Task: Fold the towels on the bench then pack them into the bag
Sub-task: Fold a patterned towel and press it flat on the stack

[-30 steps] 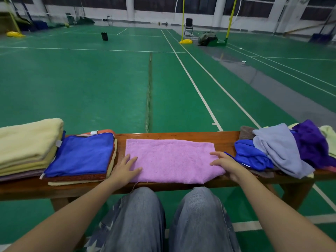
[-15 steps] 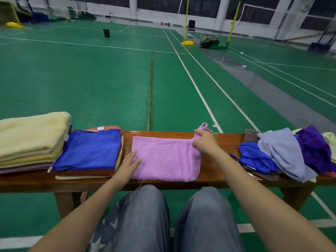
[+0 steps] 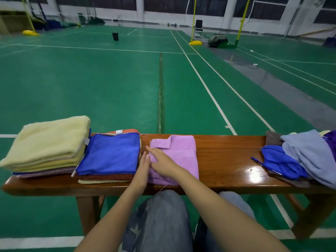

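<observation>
A pink towel lies folded in half on the wooden bench, its top corner turned back. My right hand lies flat on its left part with straight fingers. My left hand rests with straight fingers along the towel's left edge, touching the right hand. To the left stand two folded stacks, one topped by a blue towel and one by a cream towel. At the right end lies a loose heap with a blue cloth, a grey-blue towel and a purple one. No bag is in view.
My knees in jeans are just under the bench's near edge. Beyond the bench spreads a green court floor with white lines, yellow posts, a chair and a dark bin far off.
My right hand carried the pink towel's right end over to the left, folding it in half, and now lies flat on it. The left hand shifted slightly to the towel's left edge.
</observation>
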A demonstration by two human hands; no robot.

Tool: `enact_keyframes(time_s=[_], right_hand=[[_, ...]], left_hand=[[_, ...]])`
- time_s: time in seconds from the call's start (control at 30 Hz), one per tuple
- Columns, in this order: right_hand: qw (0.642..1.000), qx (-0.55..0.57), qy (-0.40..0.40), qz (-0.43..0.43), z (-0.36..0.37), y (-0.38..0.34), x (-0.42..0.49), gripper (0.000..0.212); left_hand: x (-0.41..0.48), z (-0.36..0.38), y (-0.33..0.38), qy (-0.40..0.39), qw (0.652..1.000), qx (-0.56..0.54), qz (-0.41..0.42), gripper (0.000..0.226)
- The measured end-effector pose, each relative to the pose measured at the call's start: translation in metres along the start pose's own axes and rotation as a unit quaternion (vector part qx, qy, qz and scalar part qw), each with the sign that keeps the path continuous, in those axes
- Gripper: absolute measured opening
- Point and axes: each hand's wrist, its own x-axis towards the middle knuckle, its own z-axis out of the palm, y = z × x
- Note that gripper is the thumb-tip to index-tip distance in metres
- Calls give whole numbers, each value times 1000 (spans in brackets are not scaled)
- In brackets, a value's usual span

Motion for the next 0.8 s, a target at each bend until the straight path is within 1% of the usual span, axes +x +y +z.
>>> enact_keyframes(time_s=[0.07, 0.1, 0.13, 0.17, 0.23, 0.3, 0.33, 0.4, 0.47, 0.53, 0.6, 0.67, 0.73, 0.8], right_hand=[[999, 23, 10, -25, -4, 5, -7, 62], [999, 29, 32, -26, -10, 9, -11, 59], [998, 28, 62, -19, -16, 15, -16, 57], [996, 12, 92, -2, -23, 23, -20, 55], [986, -73, 143, 42, -36, 42, -30, 56], [971, -151, 155, 105, -45, 62, -40, 64], [968, -158, 145, 133, -48, 71, -44, 68], [974, -97, 116, 166, -51, 82, -49, 75], [980, -3, 108, 166, -51, 87, -50, 78], [980, 54, 101, 162, -50, 87, -47, 77], [977, 94, 96, 166, -51, 86, -45, 74], [968, 160, 104, 162, -53, 84, -45, 70], [956, 222, 106, 162, -57, 80, -49, 65], [951, 245, 96, 162, -60, 77, -53, 65]], left_hand=[[-9, 6, 13, 12, 999, 11, 34, 73], [-11, 10, 17, 22, 998, 22, 50, 62], [-11, 12, 18, 34, 997, 34, 57, 57], [-10, 13, 17, 40, 996, 49, 59, 58], [-10, 15, 16, 32, 993, 92, 66, 63], [-6, 15, 14, 35, 984, 164, 65, 68], [-3, 16, 15, 46, 978, 194, 62, 69], [2, 22, 24, 86, 968, 231, 39, 68], [5, 32, 34, 115, 960, 254, 2, 65], [3, 39, 42, 116, 954, 274, -33, 63], [3, 43, 43, 108, 953, 280, -27, 61], [4, 44, 44, 94, 964, 250, -6, 58], [2, 45, 46, 71, 979, 188, -4, 57], [-1, 45, 48, 40, 988, 147, -1, 55]])
